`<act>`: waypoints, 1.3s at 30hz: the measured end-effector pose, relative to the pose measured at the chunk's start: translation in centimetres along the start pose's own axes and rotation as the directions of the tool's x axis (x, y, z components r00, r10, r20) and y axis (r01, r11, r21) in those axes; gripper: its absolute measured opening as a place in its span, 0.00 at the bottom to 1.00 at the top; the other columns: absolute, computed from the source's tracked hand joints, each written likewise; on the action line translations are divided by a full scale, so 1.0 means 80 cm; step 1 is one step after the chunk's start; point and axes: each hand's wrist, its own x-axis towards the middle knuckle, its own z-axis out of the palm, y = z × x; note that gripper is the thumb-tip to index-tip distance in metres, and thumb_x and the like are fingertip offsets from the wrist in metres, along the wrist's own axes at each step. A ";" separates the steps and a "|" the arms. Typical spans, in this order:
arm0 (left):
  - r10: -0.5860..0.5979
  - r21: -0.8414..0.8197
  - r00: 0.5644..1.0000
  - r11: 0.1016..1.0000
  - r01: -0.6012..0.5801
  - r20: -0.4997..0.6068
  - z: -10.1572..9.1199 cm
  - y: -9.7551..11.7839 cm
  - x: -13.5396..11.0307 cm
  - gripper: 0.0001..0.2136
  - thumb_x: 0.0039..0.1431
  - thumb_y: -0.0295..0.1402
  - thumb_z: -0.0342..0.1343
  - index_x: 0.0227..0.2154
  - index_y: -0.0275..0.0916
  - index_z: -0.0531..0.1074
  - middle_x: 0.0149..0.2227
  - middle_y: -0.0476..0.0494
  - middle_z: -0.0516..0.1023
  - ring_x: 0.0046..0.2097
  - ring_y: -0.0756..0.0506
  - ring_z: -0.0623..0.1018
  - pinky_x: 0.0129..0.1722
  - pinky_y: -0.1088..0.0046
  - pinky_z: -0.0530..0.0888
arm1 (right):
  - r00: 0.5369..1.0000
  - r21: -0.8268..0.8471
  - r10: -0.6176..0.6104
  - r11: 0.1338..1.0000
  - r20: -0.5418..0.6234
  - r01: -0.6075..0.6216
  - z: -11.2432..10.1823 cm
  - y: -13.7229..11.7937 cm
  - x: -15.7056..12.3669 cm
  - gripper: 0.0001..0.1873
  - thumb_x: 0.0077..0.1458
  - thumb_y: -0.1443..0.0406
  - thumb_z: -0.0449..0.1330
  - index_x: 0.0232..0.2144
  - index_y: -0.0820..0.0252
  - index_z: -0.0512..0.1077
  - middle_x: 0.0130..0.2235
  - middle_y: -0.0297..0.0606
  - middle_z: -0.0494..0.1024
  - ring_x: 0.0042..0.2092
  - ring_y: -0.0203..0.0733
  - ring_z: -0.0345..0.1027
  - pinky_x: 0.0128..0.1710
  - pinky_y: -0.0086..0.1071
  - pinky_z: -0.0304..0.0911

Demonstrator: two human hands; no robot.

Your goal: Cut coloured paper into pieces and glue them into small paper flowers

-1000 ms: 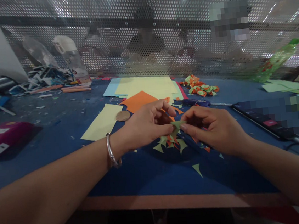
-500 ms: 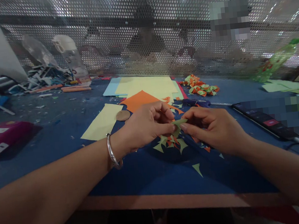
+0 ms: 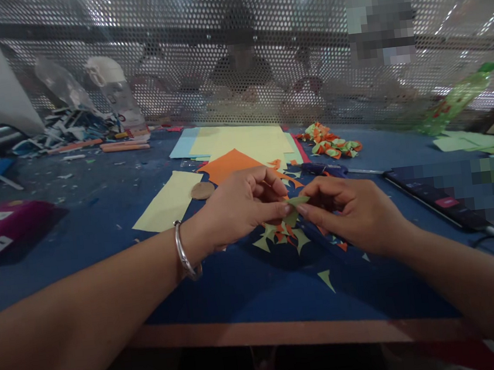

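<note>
Between my two hands is a small piece of green paper [image 3: 293, 205], pinched at both sides. My left hand [image 3: 249, 202] grips its left side between thumb and fingers. From the right, my right hand [image 3: 351, 209] pinches the same piece with thumb and forefinger. Below them on the blue tabletop [image 3: 258, 295] lie green and orange paper scraps [image 3: 283, 237]. An orange sheet [image 3: 231, 164] is partly hidden behind my left hand. Beside that hand sit a round brown disc [image 3: 202, 190] and a pale yellow strip of paper [image 3: 171, 202].
Yellow sheets [image 3: 242, 138] lie at the back, near a pile of curled orange and green pieces [image 3: 330, 141]. A screwdriver-like blue-handled tool [image 3: 325, 169] points at a phone [image 3: 438, 197]. Farther out stand a clear water bottle [image 3: 121, 98] and a green bottle [image 3: 458, 98]; a magenta object [image 3: 13, 227] lies left.
Both hands keep their pinch on the green paper and have hardly moved. The camera view has shifted very slightly.
</note>
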 end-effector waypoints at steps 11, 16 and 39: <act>0.005 0.002 0.999 1.000 -0.005 -0.039 0.003 0.001 0.000 0.08 0.54 0.22 0.65 0.29 0.34 0.69 0.23 0.53 0.75 0.26 0.55 0.77 0.28 0.80 0.75 | 1.000 -0.042 -0.011 0.999 -0.019 0.010 -0.001 0.000 0.001 0.08 0.61 0.62 0.61 0.31 0.60 0.73 0.21 0.29 0.70 0.21 0.30 0.61 0.21 0.27 0.56; 0.008 -0.019 0.999 1.000 -0.009 -0.053 0.006 -0.002 0.000 0.08 0.54 0.23 0.65 0.31 0.34 0.69 0.24 0.53 0.75 0.27 0.54 0.77 0.29 0.79 0.75 | 1.000 -0.049 -0.013 0.999 -0.027 0.012 -0.001 0.004 0.001 0.08 0.60 0.63 0.61 0.31 0.61 0.74 0.21 0.29 0.70 0.21 0.30 0.62 0.21 0.26 0.56; -0.168 -0.223 0.967 0.967 0.124 -0.190 0.026 -0.015 -0.003 0.17 0.50 0.27 0.67 0.40 0.38 0.66 0.24 0.55 0.74 0.26 0.51 0.77 0.30 0.73 0.75 | 0.998 -0.173 -0.057 0.984 -0.033 0.050 -0.001 0.014 0.004 0.08 0.61 0.63 0.59 0.34 0.61 0.75 0.25 0.31 0.72 0.24 0.31 0.63 0.24 0.26 0.59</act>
